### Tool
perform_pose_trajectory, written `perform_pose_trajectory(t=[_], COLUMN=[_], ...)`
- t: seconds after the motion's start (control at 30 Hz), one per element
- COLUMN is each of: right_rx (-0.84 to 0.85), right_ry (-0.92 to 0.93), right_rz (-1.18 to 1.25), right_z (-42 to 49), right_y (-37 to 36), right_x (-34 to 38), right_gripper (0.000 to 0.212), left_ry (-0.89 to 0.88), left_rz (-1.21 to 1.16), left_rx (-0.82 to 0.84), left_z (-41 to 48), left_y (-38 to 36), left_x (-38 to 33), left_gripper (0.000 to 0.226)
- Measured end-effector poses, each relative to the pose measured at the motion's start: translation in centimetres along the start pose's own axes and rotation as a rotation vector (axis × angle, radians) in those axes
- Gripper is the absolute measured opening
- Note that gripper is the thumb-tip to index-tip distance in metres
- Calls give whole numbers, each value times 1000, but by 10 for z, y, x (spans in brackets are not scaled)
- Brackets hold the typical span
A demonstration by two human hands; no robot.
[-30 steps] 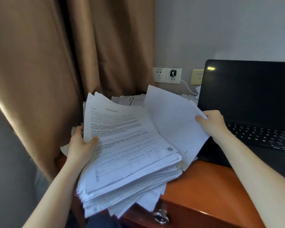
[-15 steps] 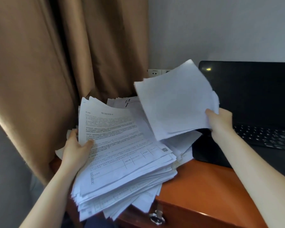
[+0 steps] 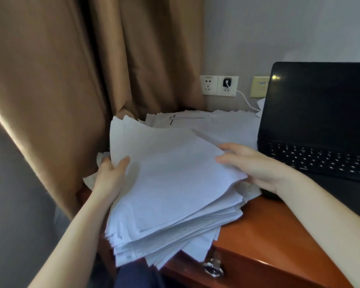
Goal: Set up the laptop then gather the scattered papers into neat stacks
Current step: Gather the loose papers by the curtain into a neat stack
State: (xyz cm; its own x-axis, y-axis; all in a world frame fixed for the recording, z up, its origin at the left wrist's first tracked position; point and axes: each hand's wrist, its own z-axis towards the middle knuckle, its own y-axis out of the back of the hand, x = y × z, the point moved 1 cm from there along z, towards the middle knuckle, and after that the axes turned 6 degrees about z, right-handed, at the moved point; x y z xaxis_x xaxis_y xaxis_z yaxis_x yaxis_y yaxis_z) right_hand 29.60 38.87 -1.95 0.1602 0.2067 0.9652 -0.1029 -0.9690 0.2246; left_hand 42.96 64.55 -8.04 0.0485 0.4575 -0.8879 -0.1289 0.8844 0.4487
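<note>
A brown curtain (image 3: 50, 80) hangs to the outside of the left hand (image 3: 110, 175), which grips the left edge of the paper stack (image 3: 175, 194): its thumb lies curled on the top sheet, while the fingers go under the pile and cannot be seen. The stack sits between the two hands, thick and unevenly fanned, with its top sheets blank side up and its near corners overhanging the front edge of the reddish wooden desk (image 3: 268, 242). Beyond the hands, more loose papers are spread toward the wall, one of them a sheet with a black drawn mark (image 3: 185, 119). Above those, on the wall, are white sockets (image 3: 218, 85), one holding a black plug (image 3: 226, 83) with a white cable (image 3: 245, 100) running off toward the laptop side. Below the stack a metal drawer pull (image 3: 213, 268) shows on the desk front. The right hand (image 3: 252, 165) pinches the right edge of the stack's top sheets, thumb on top and fingers stretched beneath, so the corner of the paper drapes across its palm. Just to the outside of that hand stands the black laptop (image 3: 320, 121), lid open, screen dark, its keyboard close beside the wrist.
</note>
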Motion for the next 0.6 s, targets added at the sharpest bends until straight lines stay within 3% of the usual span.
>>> perform_pose_trajectory(t=[0.07, 0.13, 0.23, 0.3, 0.4, 0.43, 0.5, 0.57, 0.6], right_rx=[-102, -45, -47, -231, -448, -482, -486, -360, -314], right_ry=[73, 145, 150, 123, -37, -70, -45, 33, 39], right_rz=[-232, -444, -465, -597, -979, -973, -647, -263, -239], right_z=[7, 14, 21, 32, 43, 45, 49, 49, 48], right_y=[2, 1, 6, 23, 49, 55, 60, 57, 55], right_x=[-6, -13, -15, -19, -35, -39, -36, -26, -23], right_gripper=[49, 38, 24, 30, 38, 46, 50, 25, 8], left_ry=[-24, -48, -96, -129, -164, -168, -176, -181, -184], left_rz=[58, 104, 165, 191, 196, 195, 191, 182, 176], left_rx=[8, 15, 12, -1, -7, -5, 0, -1, -2], left_z=[0, 0, -1, -2, -3, -4, -4, -4, -4], left_y=[1, 1, 1, 2, 2, 2, 2, 2, 2], left_x=[2, 2, 2, 3, 4, 4, 5, 5, 5], left_gripper=[46, 47, 48, 48, 49, 49, 49, 47, 46])
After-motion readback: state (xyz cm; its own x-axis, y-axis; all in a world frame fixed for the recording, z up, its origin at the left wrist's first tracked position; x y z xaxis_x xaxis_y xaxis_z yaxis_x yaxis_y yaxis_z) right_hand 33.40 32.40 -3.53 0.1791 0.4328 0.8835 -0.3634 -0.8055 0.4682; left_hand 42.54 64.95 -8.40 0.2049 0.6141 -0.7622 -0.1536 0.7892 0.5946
